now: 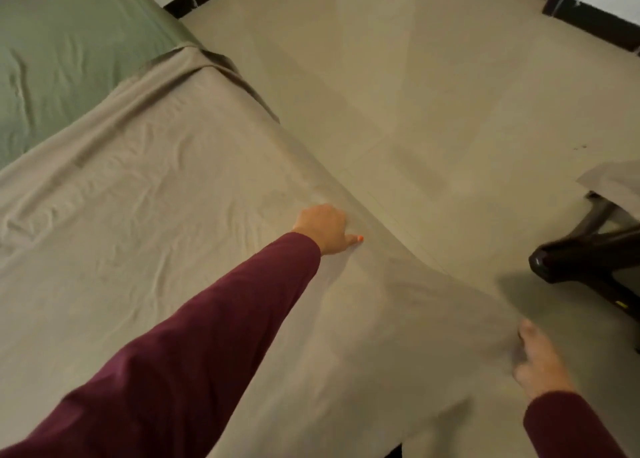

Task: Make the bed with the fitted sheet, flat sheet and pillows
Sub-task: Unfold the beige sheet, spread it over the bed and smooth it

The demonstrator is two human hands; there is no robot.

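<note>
the left hand presses the beige flat sheet at the bed edge, fingers curled into it, probably anchoring; the blurred right hand pinches its hanging side to pull it smooth over the green fitted sheet.

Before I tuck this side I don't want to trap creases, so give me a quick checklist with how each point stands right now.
1. Left hand on the beige flat sheet near the bed edge: ok.
2. Right hand has a grip on the sheet: cannot tell, blurred.
3. Sheet smooth on top: not ok, wrinkles across the middle.
4. Sheet reaches the head end: not ok, green fitted sheet shows there.
5. Floor beside the bed free: not ok, chair base stands near.
</note>
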